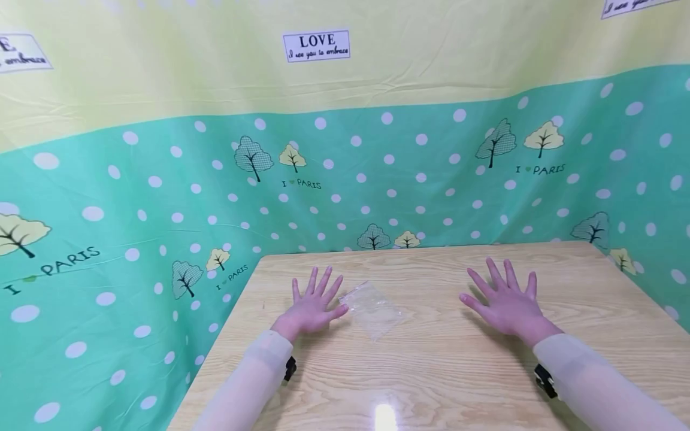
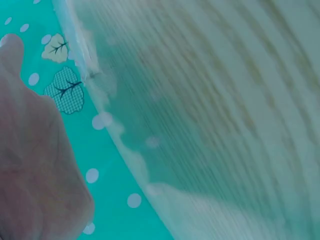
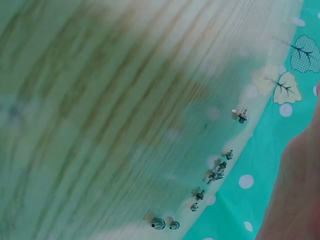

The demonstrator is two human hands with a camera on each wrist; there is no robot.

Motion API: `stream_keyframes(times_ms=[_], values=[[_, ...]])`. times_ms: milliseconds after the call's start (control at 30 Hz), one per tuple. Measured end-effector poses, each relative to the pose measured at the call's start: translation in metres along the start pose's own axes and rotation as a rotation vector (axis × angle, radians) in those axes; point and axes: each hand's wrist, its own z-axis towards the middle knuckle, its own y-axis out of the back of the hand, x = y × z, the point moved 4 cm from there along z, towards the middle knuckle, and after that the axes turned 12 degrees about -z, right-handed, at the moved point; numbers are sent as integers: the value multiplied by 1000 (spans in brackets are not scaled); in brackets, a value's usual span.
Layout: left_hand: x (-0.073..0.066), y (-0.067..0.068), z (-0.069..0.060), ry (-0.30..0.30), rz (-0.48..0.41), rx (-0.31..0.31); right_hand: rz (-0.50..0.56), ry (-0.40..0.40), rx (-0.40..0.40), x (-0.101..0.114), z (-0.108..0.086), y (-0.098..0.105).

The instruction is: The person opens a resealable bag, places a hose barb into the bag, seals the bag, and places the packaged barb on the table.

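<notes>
At the left, a green curtain (image 1: 183,161) with white dots and printed trees hung beside the surface (image 1: 431,371), a wood-grain top, and ran on behind its far edge to the right side; the curtain's upper part was pale yellow. A pale sleeve (image 1: 250,380) reached in from the near left, with a small black device (image 1: 290,368) at the wrist. The left hand (image 1: 311,310) lay back up toward the left part of the surface, its fingers spread wide and gripping nothing.

Just right of its thumb, a clear plastic zip bag (image 1: 373,311) lay flat and askew on the surface, well nearer the left hand than the right; whether the thumb touched the bag's corner could not be told.

Farther right, the right hand (image 1: 507,304) was also back up, fingers fanned fully apart with nothing in them, a shadow falling on the wood beneath. Its pale sleeve (image 1: 598,374) came in from the near right, another black device (image 1: 545,381) at that wrist. In the right wrist view, small metal fittings (image 3: 216,175) stood or lay in a loose row along an edge of the surface; which edge was unclear.
</notes>
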Motion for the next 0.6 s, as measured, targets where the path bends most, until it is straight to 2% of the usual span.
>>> stream_keyframes(times_ms=[133, 300, 467, 600], values=[[-7, 2, -2, -18, -40, -3, 4, -1, -1, -2, -1, -1], [-20, -1, -2, -41, -142, -2, 60, 10, -11, 2, 2, 0], [-49, -9, 2, -66, -248, 16, 144, 31, -67, 26, 8, 2], [-72, -16, 5, -69, -312, 40, 313, 72, -74, 56, 10, 0]])
